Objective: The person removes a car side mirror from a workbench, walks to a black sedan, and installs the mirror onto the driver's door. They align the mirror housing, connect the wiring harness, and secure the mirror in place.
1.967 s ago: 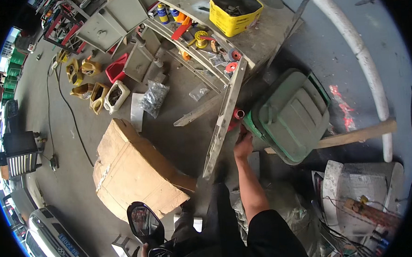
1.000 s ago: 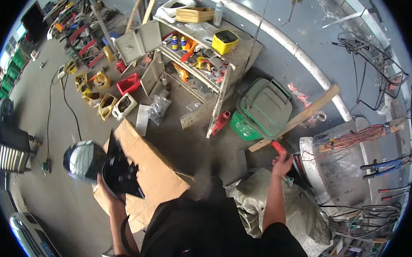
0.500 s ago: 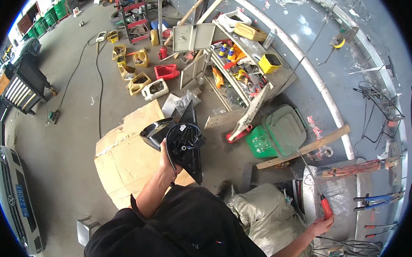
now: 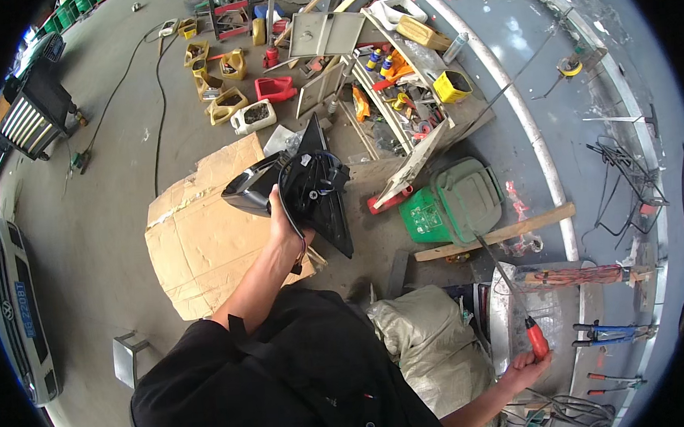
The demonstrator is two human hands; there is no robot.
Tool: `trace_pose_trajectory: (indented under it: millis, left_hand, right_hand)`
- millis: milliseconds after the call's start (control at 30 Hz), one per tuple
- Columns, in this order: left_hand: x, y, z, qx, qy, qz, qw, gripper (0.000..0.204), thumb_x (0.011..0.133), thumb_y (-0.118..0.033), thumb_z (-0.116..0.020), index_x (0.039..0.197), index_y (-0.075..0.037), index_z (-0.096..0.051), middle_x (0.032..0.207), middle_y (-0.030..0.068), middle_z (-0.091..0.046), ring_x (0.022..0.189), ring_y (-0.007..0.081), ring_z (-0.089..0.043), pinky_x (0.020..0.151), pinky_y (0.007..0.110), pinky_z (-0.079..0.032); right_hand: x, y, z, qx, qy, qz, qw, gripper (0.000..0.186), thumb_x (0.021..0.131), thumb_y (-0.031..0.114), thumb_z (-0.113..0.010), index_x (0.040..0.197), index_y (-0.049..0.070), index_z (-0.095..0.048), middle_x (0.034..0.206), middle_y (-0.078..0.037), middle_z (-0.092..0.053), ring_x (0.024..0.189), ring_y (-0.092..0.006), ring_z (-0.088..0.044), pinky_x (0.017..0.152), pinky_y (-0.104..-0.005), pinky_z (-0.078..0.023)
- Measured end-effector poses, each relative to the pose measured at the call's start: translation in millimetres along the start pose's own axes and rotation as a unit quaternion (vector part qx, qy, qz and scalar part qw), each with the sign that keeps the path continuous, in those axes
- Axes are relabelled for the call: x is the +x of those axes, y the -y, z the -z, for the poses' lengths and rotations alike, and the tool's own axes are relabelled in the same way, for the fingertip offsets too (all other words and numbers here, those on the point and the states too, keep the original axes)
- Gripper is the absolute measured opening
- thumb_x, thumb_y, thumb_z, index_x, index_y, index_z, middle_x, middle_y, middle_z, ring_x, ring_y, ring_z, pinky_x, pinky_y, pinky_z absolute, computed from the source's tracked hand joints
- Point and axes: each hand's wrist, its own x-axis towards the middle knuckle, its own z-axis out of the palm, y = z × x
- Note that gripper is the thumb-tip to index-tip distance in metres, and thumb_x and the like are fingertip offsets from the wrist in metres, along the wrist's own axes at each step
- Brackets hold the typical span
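A black car side mirror point(image 4: 257, 181) with its mounting base and a loose black cable hangs over the cardboard. My left hand point(image 4: 283, 223) is closed around its underside; the fingers are partly hidden behind the mirror. Far out to the lower right, my right hand point(image 4: 525, 369) grips the red handle of a long screwdriver point(image 4: 537, 338). Its thin dark shaft points up and away, toward the wooden plank by the green bin. The two hands are wide apart, and the screwdriver does not touch the mirror.
Flattened cardboard point(image 4: 196, 229) lies on the floor. A green lidded bin point(image 4: 427, 217) stands beside a wooden plank point(image 4: 505, 232). Nearer are a bulging woven sack point(image 4: 434, 340) and blue-handled cutters point(image 4: 615, 332) on the wall. Cut-open jugs point(image 4: 253, 117) and a cluttered shelf point(image 4: 398, 106) stand farther off.
The mirror has turned a little in my left hand's grip and sits slightly lower against the cardboard. The whole view has shifted somewhat. My right hand keeps hold of the screwdriver.
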Motion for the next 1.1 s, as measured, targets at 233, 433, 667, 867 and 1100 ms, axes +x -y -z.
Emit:
trace_pose_trajectory:
  millis: [233, 433, 667, 867, 1100]
  left_hand:
    - [-2.3, 1.6, -1.1, -0.028, -0.034, -0.013, 0.999, 0.067, 0.097, -0.063, -0.04, 0.138, -0.012, -0.055, 0.136, 0.0109, -0.059, 0.122, 0.0305, -0.057, 0.108, 0.049, -0.043]
    - [-1.8, 15.1, 1.6, -0.029, -0.037, -0.015, 0.999, 0.065, 0.097, -0.061, -0.042, 0.137, -0.011, -0.056, 0.135, 0.0105, -0.06, 0.122, 0.0302, -0.058, 0.108, 0.049, -0.043]
    - [5.4, 38.9, 1.6, -0.042, -0.065, 0.021, 0.997, 0.064, 0.098, -0.06, -0.043, 0.137, -0.011, -0.055, 0.137, 0.0105, -0.059, 0.124, 0.03, -0.056, 0.11, 0.049, -0.041]
    - [11.8, 59.0, 6.7, -0.033, -0.063, 0.029, 0.997, 0.065, 0.096, -0.062, -0.044, 0.137, -0.013, -0.055, 0.137, 0.0103, -0.058, 0.123, 0.0315, -0.055, 0.109, 0.05, -0.041]
    - [16.1, 67.5, 7.1, -0.026, -0.066, 0.045, 0.996, 0.068, 0.097, -0.063, -0.042, 0.142, -0.013, -0.051, 0.141, 0.0093, -0.055, 0.126, 0.0293, -0.054, 0.111, 0.054, -0.037]
  right_hand:
    - [-1.1, -23.4, -11.1, 0.006, 0.129, -0.054, 0.99, 0.04, 0.104, 0.042, -0.048, 0.084, 0.007, -0.052, 0.054, 0.004, -0.033, 0.039, -0.0073, -0.026, 0.036, -0.0236, -0.022]
    - [-28.3, -27.3, -37.0, -0.018, 0.166, -0.081, 0.983, 0.041, 0.104, 0.041, -0.046, 0.085, 0.006, -0.053, 0.054, 0.003, -0.034, 0.039, -0.0064, -0.027, 0.035, -0.0215, -0.024]
    - [-50.4, -33.9, -56.5, -0.081, 0.195, -0.059, 0.976, 0.036, 0.103, 0.037, -0.048, 0.086, 0.006, -0.054, 0.055, 0.003, -0.034, 0.04, -0.0065, -0.027, 0.035, -0.0226, -0.023]
    - [-49.2, -33.3, -56.2, -0.111, 0.19, -0.043, 0.975, 0.031, 0.101, 0.034, -0.051, 0.09, 0.006, -0.053, 0.057, 0.003, -0.035, 0.041, -0.006, -0.028, 0.036, -0.0225, -0.022]
    - [-49.9, -31.8, -54.5, -0.119, 0.179, -0.031, 0.976, 0.027, 0.1, 0.032, -0.053, 0.091, 0.006, -0.054, 0.057, 0.003, -0.036, 0.041, -0.0052, -0.028, 0.036, -0.0219, -0.022]
